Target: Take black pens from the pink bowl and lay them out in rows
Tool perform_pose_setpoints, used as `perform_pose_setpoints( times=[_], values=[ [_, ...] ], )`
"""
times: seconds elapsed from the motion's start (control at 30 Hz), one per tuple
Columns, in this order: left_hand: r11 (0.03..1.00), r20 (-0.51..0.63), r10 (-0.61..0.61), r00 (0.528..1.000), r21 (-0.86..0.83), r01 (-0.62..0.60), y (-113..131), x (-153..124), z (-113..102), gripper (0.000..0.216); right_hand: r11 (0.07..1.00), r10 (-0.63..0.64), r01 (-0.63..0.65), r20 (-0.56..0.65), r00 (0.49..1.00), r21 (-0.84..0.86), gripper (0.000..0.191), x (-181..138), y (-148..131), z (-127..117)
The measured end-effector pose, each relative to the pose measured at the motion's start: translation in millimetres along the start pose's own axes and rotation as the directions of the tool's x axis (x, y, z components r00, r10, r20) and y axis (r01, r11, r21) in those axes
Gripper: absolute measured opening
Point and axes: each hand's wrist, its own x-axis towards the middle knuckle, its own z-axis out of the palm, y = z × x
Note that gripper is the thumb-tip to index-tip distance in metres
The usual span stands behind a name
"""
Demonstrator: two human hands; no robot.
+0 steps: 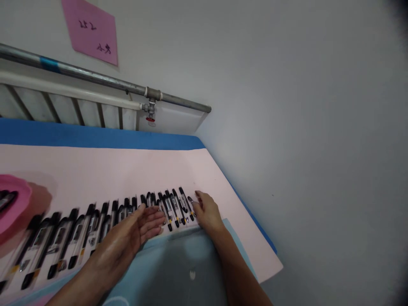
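A long row of black-and-clear pens lies on the pink table cover, with black pen caps and small pieces set among them. My left hand hovers at the middle of the row, palm turned to the right and fingers stretched out, holding nothing. It covers part of some pens. At the right end of the row is my right hand, its fingers loosely bent and apart. Its thumb is beside a black cap; whether they touch I cannot tell.
At the left edge a pink bowl holds several black pieces. The pink cover lies over a blue tabletop. Behind stand a radiator and a metal pipe with a red-handled valve. A wall borders the right side.
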Motion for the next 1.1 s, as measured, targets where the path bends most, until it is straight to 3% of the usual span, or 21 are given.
perform_pose_setpoints(
  times=[0.13,0.4,0.63,0.77,0.83,0.9,0.93,0.97,1.0,1.1],
  values=[
    [1.0,-0.015,0.002,1.0,0.002,-0.002,1,1,1,0.031,0.997,0.034,-0.032,0.042,0.999,-0.065,0.024,-1,-1,-3],
    [0.998,-0.023,0.05,0.998,0.034,-0.049,1,5,-5,0.026,0.995,0.1,-0.099,0.077,0.992,-0.014,0.023,7,-11,-3],
    [0.987,-0.038,0.121,0.992,0.107,-0.116,18,8,-16,0.03,0.991,0.136,-0.136,-0.04,0.99,-0.001,0.024,0,-2,-12],
    [0.968,-0.072,0.207,0.976,0.162,-0.193,26,10,-20,0.025,0.987,0.159,-0.159,-0.022,0.987,-0.015,0.024,-5,-2,-21],
    [0.922,-0.08,0.302,0.95,0.277,-0.269,30,8,-20,0.025,0.989,0.148,-0.148,0.001,0.989,-0.024,0.026,-6,-7,-27],
    [0.771,-0.035,0.478,0.878,0.497,-0.4,40,6,-25,0.027,0.991,0.132,-0.132,0.003,0.991,-0.01,0.026,-6,-12,-31],
    [0.622,-0.011,0.568,0.823,0.66,-0.42,49,5,-31,0.029,0.99,0.144,-0.144,0.003,0.99,-0.002,0.026,-5,-14,-32],
    [0.431,-0.007,0.671,0.742,0.817,-0.383,61,3,-39,0.03,0.987,0.158,-0.158,-0.003,0.987,0.011,0.025,-4,-14,-32],
    [0.348,-0.038,0.743,0.668,0.875,-0.337,74,-1,-50,0.03,0.984,0.173,-0.173,0.001,0.985,0.032,0.026,-2,-14,-31],
    [0.237,-0.149,0.883,0.444,0.96,-0.149,116,-25,-88,0.033,0.977,0.204,-0.208,0.071,0.976,0.055,0.024,1,-14,-28]
  ],
)
